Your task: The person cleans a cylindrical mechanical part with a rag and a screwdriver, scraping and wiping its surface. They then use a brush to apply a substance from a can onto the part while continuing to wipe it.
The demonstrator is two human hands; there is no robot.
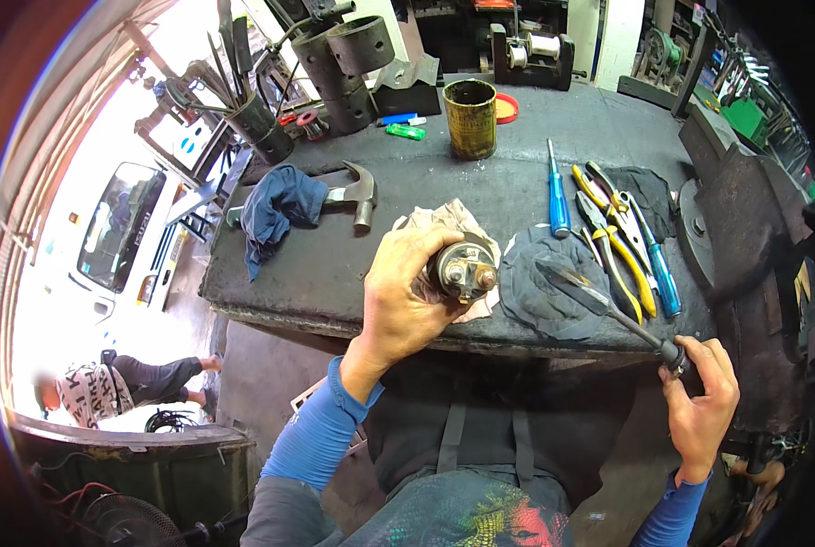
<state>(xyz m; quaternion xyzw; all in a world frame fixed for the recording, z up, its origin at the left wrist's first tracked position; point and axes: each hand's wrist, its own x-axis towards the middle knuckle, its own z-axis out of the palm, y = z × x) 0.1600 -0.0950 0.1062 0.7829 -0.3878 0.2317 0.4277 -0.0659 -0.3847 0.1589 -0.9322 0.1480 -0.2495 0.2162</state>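
the left forearm rises from the lower edge, angled up and to the right, and the left hand (403,290) stands over the front edge of the workbench (284,294). its fingers are curved part-way closed around a round metal part (466,273), index finger on the far side and thumb on the near side. the part is at the middle of the view, its end with two terminals turned toward the camera. a pale cloth (445,215) shows behind it; whether the hand also grips this cloth cannot be told.

the right forearm comes up at the lower right. the right hand (706,394) is bent inward at the bench's right front, thumb and fingers closed on the dark handle of a long-shafted tool (632,329). the tool slants up and to the left, its pointed metal head over a round dark cloth (527,294); contact between them cannot be confirmed. yellow-handled pliers (630,273) and a blue screwdriver (558,205) lie beyond that tool. a hammer (363,196) lies to the left.
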